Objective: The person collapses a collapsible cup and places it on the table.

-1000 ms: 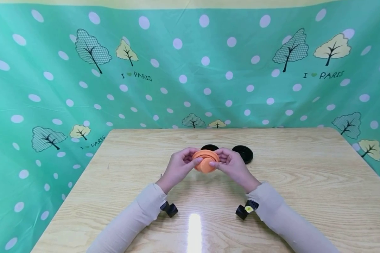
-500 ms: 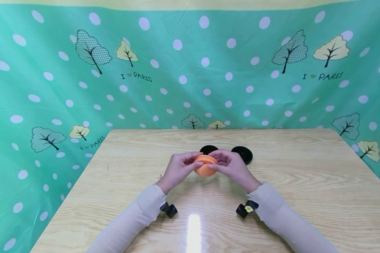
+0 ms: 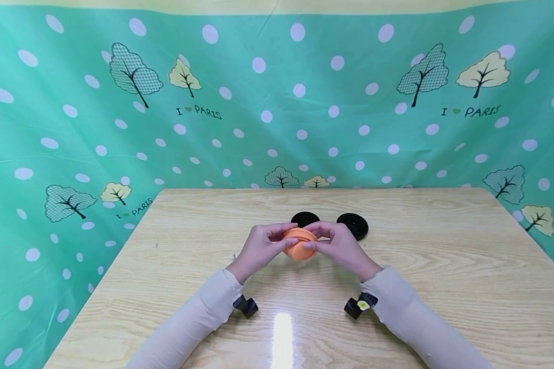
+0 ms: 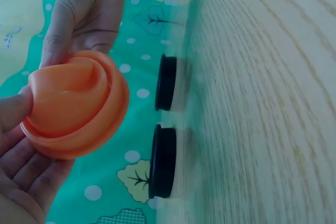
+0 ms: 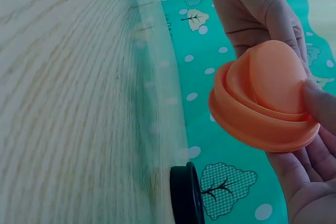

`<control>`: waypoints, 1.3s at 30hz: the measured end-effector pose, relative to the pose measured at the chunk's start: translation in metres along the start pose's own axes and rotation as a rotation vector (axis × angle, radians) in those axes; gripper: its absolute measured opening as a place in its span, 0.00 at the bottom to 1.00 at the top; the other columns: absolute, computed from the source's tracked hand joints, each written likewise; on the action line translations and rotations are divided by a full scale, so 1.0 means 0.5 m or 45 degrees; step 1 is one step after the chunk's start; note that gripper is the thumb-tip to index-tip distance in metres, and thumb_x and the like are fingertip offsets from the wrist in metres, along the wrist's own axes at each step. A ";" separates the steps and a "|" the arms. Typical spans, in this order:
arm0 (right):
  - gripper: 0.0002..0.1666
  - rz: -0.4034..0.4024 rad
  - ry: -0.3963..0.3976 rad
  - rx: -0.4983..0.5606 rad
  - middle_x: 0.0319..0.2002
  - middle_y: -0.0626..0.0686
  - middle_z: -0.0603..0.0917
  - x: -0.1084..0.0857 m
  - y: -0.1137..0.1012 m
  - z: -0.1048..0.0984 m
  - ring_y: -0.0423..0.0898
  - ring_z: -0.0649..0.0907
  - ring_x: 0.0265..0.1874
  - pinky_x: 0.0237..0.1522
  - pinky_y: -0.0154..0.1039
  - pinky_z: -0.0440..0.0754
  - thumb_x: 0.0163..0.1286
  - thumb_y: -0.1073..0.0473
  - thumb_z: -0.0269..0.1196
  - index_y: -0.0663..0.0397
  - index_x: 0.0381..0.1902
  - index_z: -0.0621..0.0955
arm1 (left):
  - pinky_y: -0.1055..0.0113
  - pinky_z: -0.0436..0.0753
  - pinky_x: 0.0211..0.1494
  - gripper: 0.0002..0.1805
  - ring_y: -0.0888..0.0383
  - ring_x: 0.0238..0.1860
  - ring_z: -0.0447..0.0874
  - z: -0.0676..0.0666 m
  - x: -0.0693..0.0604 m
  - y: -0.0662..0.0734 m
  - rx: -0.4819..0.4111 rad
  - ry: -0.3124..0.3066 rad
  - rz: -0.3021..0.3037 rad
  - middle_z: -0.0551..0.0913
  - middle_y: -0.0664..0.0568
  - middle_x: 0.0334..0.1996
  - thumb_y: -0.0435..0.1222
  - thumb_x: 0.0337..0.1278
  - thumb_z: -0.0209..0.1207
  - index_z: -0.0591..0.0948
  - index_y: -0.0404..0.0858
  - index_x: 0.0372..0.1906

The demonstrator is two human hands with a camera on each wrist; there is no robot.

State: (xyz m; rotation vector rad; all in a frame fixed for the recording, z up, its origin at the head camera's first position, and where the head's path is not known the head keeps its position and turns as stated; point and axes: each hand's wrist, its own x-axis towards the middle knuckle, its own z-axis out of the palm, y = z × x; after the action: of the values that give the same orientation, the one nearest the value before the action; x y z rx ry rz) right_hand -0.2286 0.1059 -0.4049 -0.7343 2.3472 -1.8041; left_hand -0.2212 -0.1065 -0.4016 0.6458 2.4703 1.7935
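Between both hands, above the table, is an orange collapsible silicone cup (image 3: 300,251), tilted and partly folded in on itself. My left hand (image 3: 263,247) pinches its left rim, thumb in front and fingers behind. On the opposite rim, my right hand (image 3: 340,250) holds it the same way. The right wrist view shows the cup's smooth rounded base (image 5: 279,77) bulging unevenly out of the stepped rings, with the right thumb pressing its edge. Folds in the cup wall (image 4: 68,95) show in the left wrist view. The cup's far side is hidden.
Two black round, shallow, rimmed pieces lie on the table behind the hands: one black piece (image 3: 304,219) partly covered by the fingers, the other black piece (image 3: 353,226) to its right. The wooden table (image 3: 189,230) ends at a green dotted cloth (image 3: 240,102).
Both hands have brought the cup slightly lower and tilted it, so its upper rim opening shows less. The thumbs have shifted on its folded part. The black pieces stay put.
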 end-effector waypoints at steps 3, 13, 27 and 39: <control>0.17 -0.005 0.048 -0.024 0.39 0.54 0.85 0.002 0.002 -0.001 0.46 0.82 0.37 0.38 0.35 0.82 0.59 0.60 0.68 0.58 0.46 0.82 | 0.69 0.83 0.44 0.22 0.56 0.44 0.84 -0.002 0.003 0.000 -0.049 0.013 -0.010 0.83 0.46 0.48 0.40 0.57 0.63 0.79 0.35 0.55; 0.17 -0.023 0.172 0.151 0.40 0.59 0.83 0.003 -0.002 -0.004 0.42 0.82 0.40 0.43 0.33 0.81 0.61 0.64 0.66 0.65 0.47 0.78 | 0.67 0.82 0.47 0.24 0.55 0.46 0.81 -0.001 0.008 -0.001 -0.145 0.018 -0.025 0.81 0.45 0.49 0.39 0.59 0.62 0.75 0.35 0.59; 0.17 -0.060 0.176 0.207 0.41 0.63 0.81 0.002 0.002 0.002 0.41 0.81 0.39 0.42 0.31 0.81 0.61 0.68 0.65 0.70 0.47 0.76 | 0.69 0.82 0.43 0.21 0.57 0.41 0.78 0.001 0.005 0.014 -0.058 0.057 -0.010 0.81 0.43 0.42 0.35 0.58 0.62 0.77 0.31 0.55; 0.18 -0.053 0.105 0.240 0.41 0.55 0.80 0.001 0.004 0.000 0.44 0.80 0.38 0.38 0.32 0.82 0.61 0.65 0.66 0.65 0.48 0.75 | 0.68 0.83 0.44 0.18 0.57 0.42 0.81 0.002 0.010 -0.004 -0.069 0.102 -0.006 0.84 0.44 0.42 0.34 0.57 0.63 0.80 0.32 0.52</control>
State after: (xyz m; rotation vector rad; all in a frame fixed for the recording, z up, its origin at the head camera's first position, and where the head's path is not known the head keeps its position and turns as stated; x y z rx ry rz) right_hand -0.2296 0.1059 -0.4069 -0.7006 2.1842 -2.0749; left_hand -0.2260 -0.1045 -0.4027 0.5748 2.4600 1.9145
